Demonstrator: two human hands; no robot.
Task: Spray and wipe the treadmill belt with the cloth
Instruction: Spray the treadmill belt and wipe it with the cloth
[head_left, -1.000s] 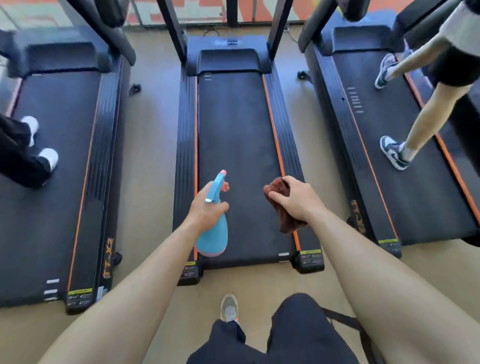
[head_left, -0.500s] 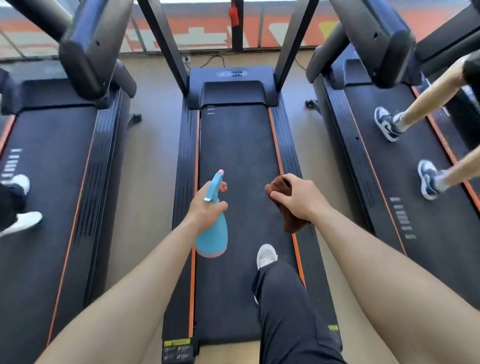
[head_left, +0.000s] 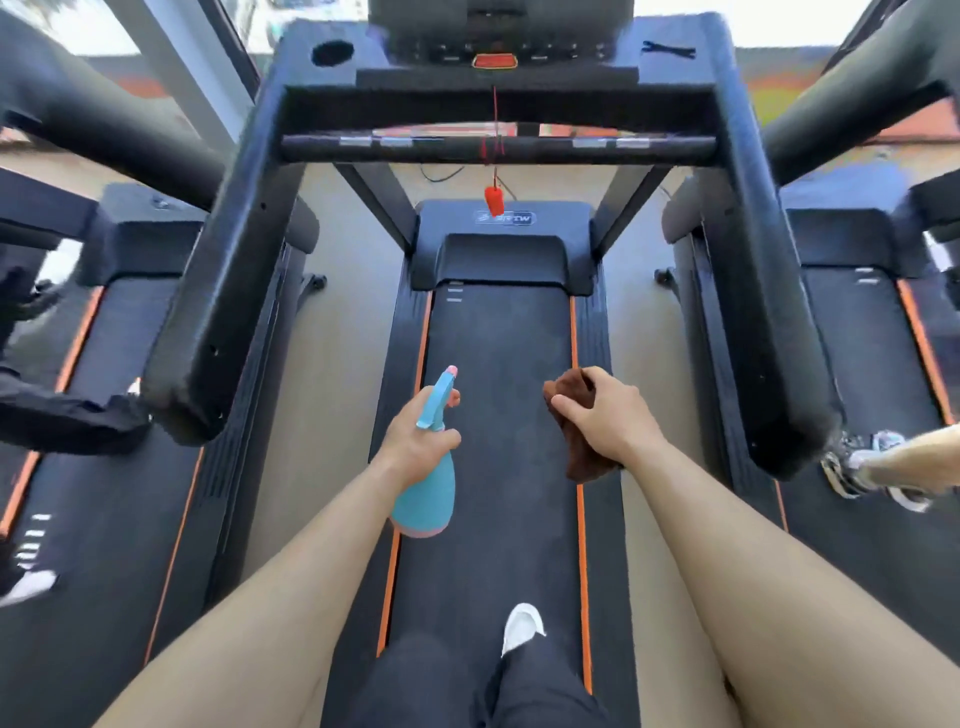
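Observation:
The black treadmill belt (head_left: 506, 364), edged by orange stripes, runs straight ahead under me. My left hand (head_left: 418, 441) grips the neck of a light blue spray bottle (head_left: 426, 493) with a pink-tipped nozzle pointing forward, held above the belt's left edge. My right hand (head_left: 608, 413) holds a bunched brown cloth (head_left: 584, 457) above the belt's right side. Both hands hang in the air, apart from the belt. My white shoe (head_left: 522, 626) and dark trouser leg stand on the belt near the bottom.
The console (head_left: 498, 47) and black handrails (head_left: 218, 312) frame the belt ahead. A red safety key (head_left: 494, 200) dangles from a cord. Treadmills stand on both sides; another person's shoe (head_left: 852, 467) is on the right one, and a white shoe (head_left: 26, 587) on the left one.
I have stepped from the floor onto the belt and moved forward, so the console and handrails now come into view. Both hands keep the same hold on bottle and cloth.

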